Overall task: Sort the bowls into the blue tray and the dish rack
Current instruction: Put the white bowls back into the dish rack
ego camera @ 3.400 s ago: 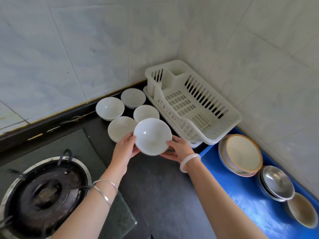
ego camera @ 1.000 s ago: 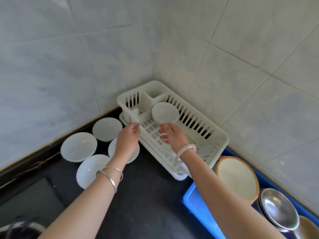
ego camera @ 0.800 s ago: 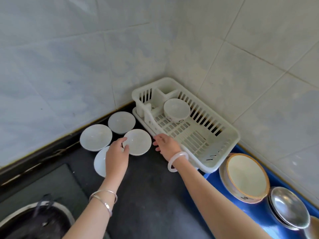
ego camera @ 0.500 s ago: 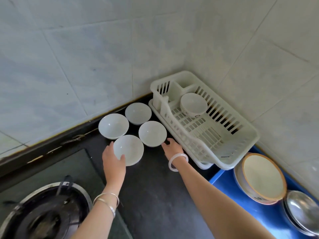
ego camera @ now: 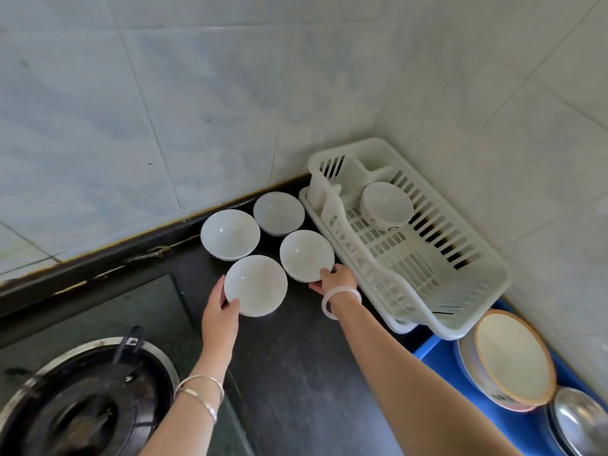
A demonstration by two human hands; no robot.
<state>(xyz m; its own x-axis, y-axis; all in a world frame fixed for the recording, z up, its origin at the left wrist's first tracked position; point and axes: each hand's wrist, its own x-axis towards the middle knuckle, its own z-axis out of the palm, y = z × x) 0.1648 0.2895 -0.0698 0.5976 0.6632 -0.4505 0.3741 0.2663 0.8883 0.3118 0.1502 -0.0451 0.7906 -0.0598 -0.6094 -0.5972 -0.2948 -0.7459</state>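
I judged the job to be in its pick-up step: one white patterned bowl already sat in the upper compartment of the white slotted plastic dish rack at centre right, while four plain bowls waited on the dark table in mid-frame. My left hand gripped the nearest white ceramic bowl at its lower-left rim, thumb over the edge and fingers tucked beneath. My right hand pinched the lower-right rim of the second white ceramic bowl, wedged just beside the rack's front wall. The two rear white bowls stood untouched near the tiled wall.

The next move, as I read it, called for lifting both bowls clear without knocking their neighbours, which sat almost rim to rim, then carrying them right and up over the rack wall. The blue plastic tray at lower right already held a large brown-rimmed bowl. Both forearms reached forward, wrists low.
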